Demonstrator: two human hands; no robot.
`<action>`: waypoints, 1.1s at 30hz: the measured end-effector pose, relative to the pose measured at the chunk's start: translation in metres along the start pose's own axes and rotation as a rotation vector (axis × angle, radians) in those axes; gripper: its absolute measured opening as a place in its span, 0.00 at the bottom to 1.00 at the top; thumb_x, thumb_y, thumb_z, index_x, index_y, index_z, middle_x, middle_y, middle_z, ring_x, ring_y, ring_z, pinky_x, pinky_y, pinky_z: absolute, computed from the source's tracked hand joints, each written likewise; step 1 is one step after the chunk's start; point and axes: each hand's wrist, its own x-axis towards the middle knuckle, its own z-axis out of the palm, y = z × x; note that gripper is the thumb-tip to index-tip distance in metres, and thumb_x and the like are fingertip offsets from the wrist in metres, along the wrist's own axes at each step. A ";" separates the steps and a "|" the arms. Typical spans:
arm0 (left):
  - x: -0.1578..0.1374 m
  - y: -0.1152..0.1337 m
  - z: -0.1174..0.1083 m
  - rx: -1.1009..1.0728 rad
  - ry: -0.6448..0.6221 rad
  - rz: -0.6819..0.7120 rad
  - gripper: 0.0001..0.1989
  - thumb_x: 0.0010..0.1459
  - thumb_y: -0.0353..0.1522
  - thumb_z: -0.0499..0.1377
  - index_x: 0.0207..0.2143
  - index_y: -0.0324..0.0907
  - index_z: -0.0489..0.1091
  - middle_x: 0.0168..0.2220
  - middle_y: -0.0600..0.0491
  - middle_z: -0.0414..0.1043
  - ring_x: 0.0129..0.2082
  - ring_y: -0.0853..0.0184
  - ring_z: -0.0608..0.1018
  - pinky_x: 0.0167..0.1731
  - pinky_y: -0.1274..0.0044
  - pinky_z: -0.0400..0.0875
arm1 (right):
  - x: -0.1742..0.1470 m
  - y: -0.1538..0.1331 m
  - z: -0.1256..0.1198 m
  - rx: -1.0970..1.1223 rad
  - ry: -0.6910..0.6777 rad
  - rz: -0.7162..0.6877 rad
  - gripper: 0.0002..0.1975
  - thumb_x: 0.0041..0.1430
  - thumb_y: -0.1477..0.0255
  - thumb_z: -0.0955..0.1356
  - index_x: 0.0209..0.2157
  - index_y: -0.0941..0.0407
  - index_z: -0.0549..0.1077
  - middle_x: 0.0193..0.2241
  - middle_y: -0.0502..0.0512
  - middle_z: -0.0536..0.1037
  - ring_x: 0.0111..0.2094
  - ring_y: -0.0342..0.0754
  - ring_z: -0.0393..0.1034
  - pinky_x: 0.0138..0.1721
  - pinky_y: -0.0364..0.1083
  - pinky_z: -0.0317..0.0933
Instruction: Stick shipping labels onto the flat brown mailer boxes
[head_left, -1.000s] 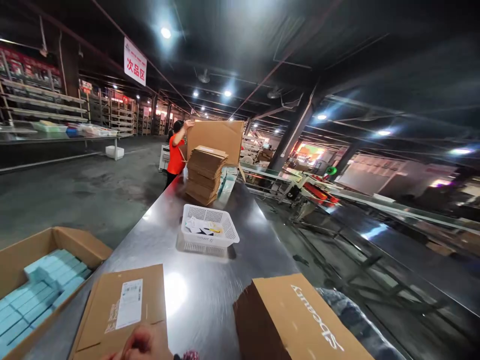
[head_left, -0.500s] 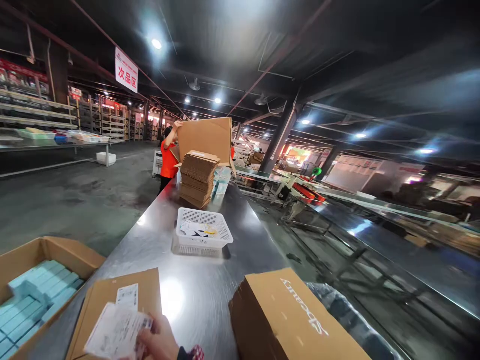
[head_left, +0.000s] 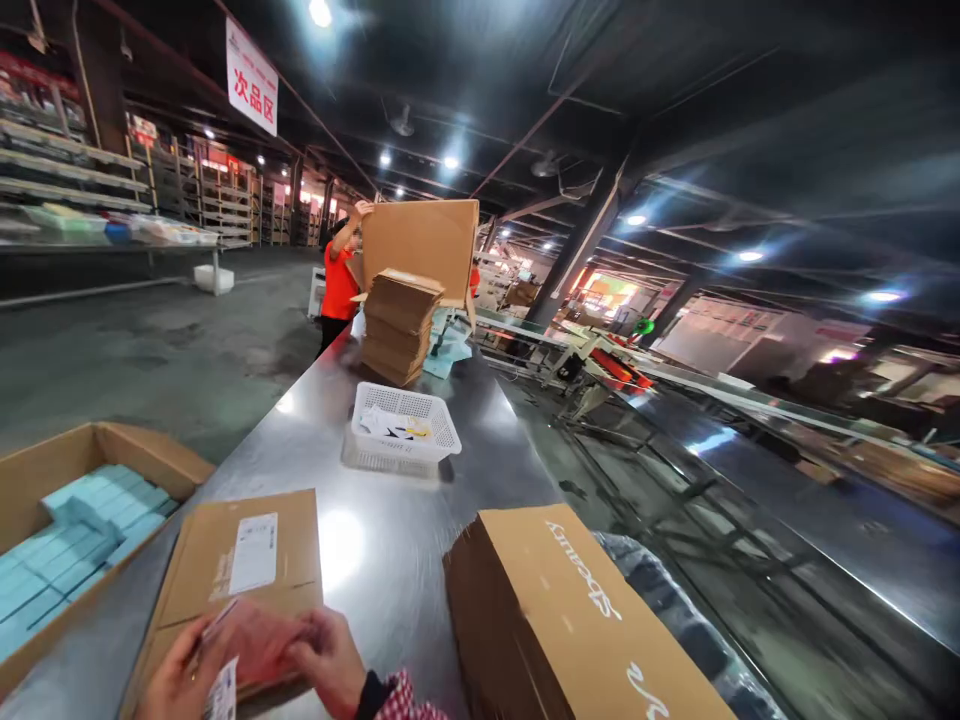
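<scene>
Low in the head view, my left hand (head_left: 180, 668) pinches a printed white label (head_left: 222, 692) with a barcode. A thin reddish sheet (head_left: 262, 638), smeared by motion, spans between both hands, and the fingers of my right hand (head_left: 330, 655) are closed on its right end. Just beneath the hands lies a flat brown cardboard carton (head_left: 289, 540) on the metal table. A white shipping label (head_left: 254, 552) is stuck on the carton's upper face. Whether the sheet is joined to the label in my left hand I cannot tell.
Right of my hands stands a stack of printed cartons (head_left: 540, 580). A white basket (head_left: 450, 440) with papers sits further up the table. At left, an open box (head_left: 112, 440) holds light-blue boxes. A person in orange (head_left: 341, 285) handles large cardboard behind another carton stack (head_left: 397, 330).
My left hand has come into view, and both hands now hold the reddish sheet. The white printed slip has left its place over the carton. The camera has tilted slightly down.
</scene>
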 end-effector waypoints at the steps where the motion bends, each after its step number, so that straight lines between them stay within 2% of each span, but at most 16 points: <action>1: -0.004 0.007 -0.001 -0.029 -0.035 -0.027 0.37 0.35 0.61 0.59 0.37 0.41 0.70 0.28 0.52 0.78 0.33 0.56 0.81 0.30 0.73 0.77 | -0.005 -0.003 -0.001 -0.017 -0.021 0.019 0.15 0.37 0.63 0.74 0.25 0.58 0.71 0.22 0.50 0.73 0.25 0.45 0.68 0.30 0.45 0.60; 3: -0.009 0.020 -0.004 -0.028 -0.085 0.045 0.33 0.38 0.58 0.61 0.35 0.40 0.71 0.31 0.51 0.78 0.34 0.58 0.80 0.32 0.75 0.75 | -0.013 -0.016 -0.005 -0.098 -0.125 0.067 0.17 0.38 0.62 0.74 0.26 0.59 0.73 0.23 0.49 0.73 0.27 0.44 0.67 0.32 0.45 0.61; 6: -0.008 0.030 -0.007 0.068 -0.156 0.067 0.31 0.42 0.55 0.59 0.35 0.37 0.73 0.31 0.49 0.77 0.33 0.60 0.78 0.33 0.74 0.73 | -0.012 -0.041 -0.014 -0.152 -0.321 0.136 0.19 0.40 0.61 0.74 0.32 0.59 0.76 0.27 0.50 0.75 0.31 0.44 0.67 0.36 0.46 0.60; 8: -0.008 0.030 -0.008 0.115 -0.223 0.064 0.28 0.46 0.53 0.58 0.36 0.36 0.73 0.31 0.49 0.77 0.33 0.60 0.77 0.33 0.74 0.72 | -0.004 -0.057 -0.018 -0.137 -0.311 0.139 0.17 0.44 0.62 0.72 0.34 0.59 0.77 0.29 0.51 0.76 0.32 0.43 0.66 0.37 0.45 0.59; 10: -0.010 0.029 -0.007 0.171 -0.274 0.094 0.25 0.49 0.50 0.58 0.35 0.37 0.74 0.31 0.50 0.77 0.33 0.61 0.77 0.33 0.75 0.70 | 0.005 -0.071 -0.020 -0.175 -0.256 0.119 0.14 0.47 0.64 0.70 0.32 0.59 0.77 0.27 0.50 0.75 0.30 0.42 0.64 0.35 0.43 0.58; 13: -0.016 0.031 -0.006 0.258 -0.364 0.162 0.19 0.54 0.45 0.55 0.31 0.38 0.73 0.29 0.53 0.75 0.30 0.64 0.74 0.30 0.77 0.67 | 0.017 -0.085 -0.019 -0.292 -0.364 0.133 0.10 0.46 0.68 0.69 0.27 0.61 0.77 0.23 0.49 0.73 0.26 0.40 0.61 0.30 0.41 0.55; 17: -0.018 0.033 -0.005 0.330 -0.457 0.172 0.18 0.56 0.44 0.53 0.28 0.39 0.72 0.25 0.55 0.71 0.27 0.66 0.71 0.26 0.79 0.62 | 0.026 -0.089 -0.016 -0.405 -0.497 0.170 0.07 0.44 0.71 0.69 0.24 0.62 0.75 0.19 0.47 0.71 0.22 0.38 0.58 0.25 0.40 0.51; 20: -0.017 0.031 -0.006 0.348 -0.461 0.160 0.19 0.56 0.45 0.52 0.27 0.39 0.70 0.23 0.56 0.68 0.26 0.67 0.70 0.25 0.79 0.60 | 0.028 -0.087 -0.016 -0.428 -0.543 0.187 0.06 0.45 0.73 0.68 0.23 0.62 0.74 0.17 0.46 0.69 0.21 0.37 0.57 0.24 0.39 0.51; 26: -0.016 0.031 -0.006 0.348 -0.440 0.165 0.18 0.55 0.44 0.53 0.29 0.39 0.71 0.26 0.54 0.72 0.29 0.65 0.72 0.29 0.79 0.63 | 0.027 -0.087 -0.017 -0.454 -0.553 0.193 0.05 0.45 0.73 0.68 0.23 0.62 0.74 0.19 0.46 0.70 0.23 0.38 0.59 0.25 0.40 0.52; 33: -0.017 0.032 -0.007 0.371 -0.473 0.162 0.18 0.57 0.43 0.51 0.32 0.39 0.71 0.28 0.54 0.72 0.31 0.64 0.73 0.30 0.78 0.63 | 0.028 -0.083 -0.020 -0.381 -0.587 0.199 0.06 0.45 0.72 0.67 0.24 0.61 0.73 0.19 0.46 0.69 0.22 0.37 0.57 0.25 0.40 0.52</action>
